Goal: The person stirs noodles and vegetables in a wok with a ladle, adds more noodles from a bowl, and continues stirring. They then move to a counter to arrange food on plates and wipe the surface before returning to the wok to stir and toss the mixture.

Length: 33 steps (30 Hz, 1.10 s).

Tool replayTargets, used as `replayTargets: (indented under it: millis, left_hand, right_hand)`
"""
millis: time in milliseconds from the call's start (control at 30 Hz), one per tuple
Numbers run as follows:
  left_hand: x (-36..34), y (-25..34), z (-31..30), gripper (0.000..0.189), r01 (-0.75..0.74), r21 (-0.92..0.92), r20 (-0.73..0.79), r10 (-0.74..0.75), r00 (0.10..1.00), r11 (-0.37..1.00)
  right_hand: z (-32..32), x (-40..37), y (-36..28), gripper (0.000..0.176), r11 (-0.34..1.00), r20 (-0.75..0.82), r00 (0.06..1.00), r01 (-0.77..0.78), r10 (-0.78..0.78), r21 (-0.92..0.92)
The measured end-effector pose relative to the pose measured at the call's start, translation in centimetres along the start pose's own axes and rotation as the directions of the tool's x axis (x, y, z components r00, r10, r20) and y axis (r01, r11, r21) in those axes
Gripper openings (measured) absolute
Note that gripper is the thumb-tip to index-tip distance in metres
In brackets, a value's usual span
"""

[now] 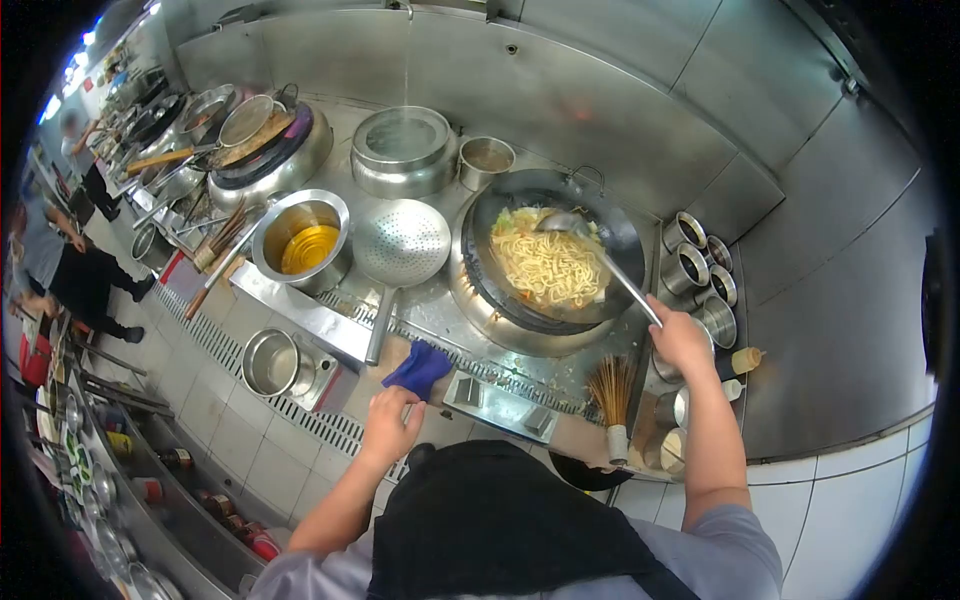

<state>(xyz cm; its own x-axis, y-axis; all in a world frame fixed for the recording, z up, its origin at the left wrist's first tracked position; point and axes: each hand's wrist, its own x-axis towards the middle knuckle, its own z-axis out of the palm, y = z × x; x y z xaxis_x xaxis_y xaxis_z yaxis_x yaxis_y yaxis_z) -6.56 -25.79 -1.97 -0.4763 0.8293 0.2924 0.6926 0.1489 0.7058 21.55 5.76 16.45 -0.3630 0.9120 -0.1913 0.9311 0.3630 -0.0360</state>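
My black apron sits nearest; left hand touches folded blue cloth, grip indeterminate; right hand clenches long steel ladle over yellow noodles.

Ok so the ladle is a long steel one, its bowl resting on the far side of the noodles and its handle slanting back toward the near right. The wok is big, round and dark, sitting right of centre, with a loop handle on its far rim. The noodles are a pale yellow heap filling the middle, with some green-white veg bits at the far left. The blue cloth is lying crumpled on the near edge of the stove, near-left of the wok.
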Motion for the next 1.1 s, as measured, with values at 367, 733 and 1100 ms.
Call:
replayTargets:
  millis: [367, 733, 1100]
  left_hand:
    - [0.7, -1.8, -1.3, 0.012, -0.068, -0.02, 0.104, 0.07, 0.992, 0.997]
    - [-3.9, -4.6, -3.9, 0.011, 0.115, 0.115, 0.094, -0.127, 0.987, 0.987]
    - [-14.6, -5.2, -5.2, 0.017, 0.364, 0.412, 0.149, -0.457, 0.877, 0.835]
  right_hand:
    - [4.8, -0.9, -2.1, 0.056, 0.977, -0.01, 1.0, -0.017, 0.02, 0.214]
    - [15.4, -3.6, 1.2, 0.051, 0.958, -0.631, 0.772, 0.233, -0.077, 0.168]
    - [13.6, -2.5, 0.7, 0.044, 0.151, 0.124, 0.989, -0.136, 0.085, 0.979]
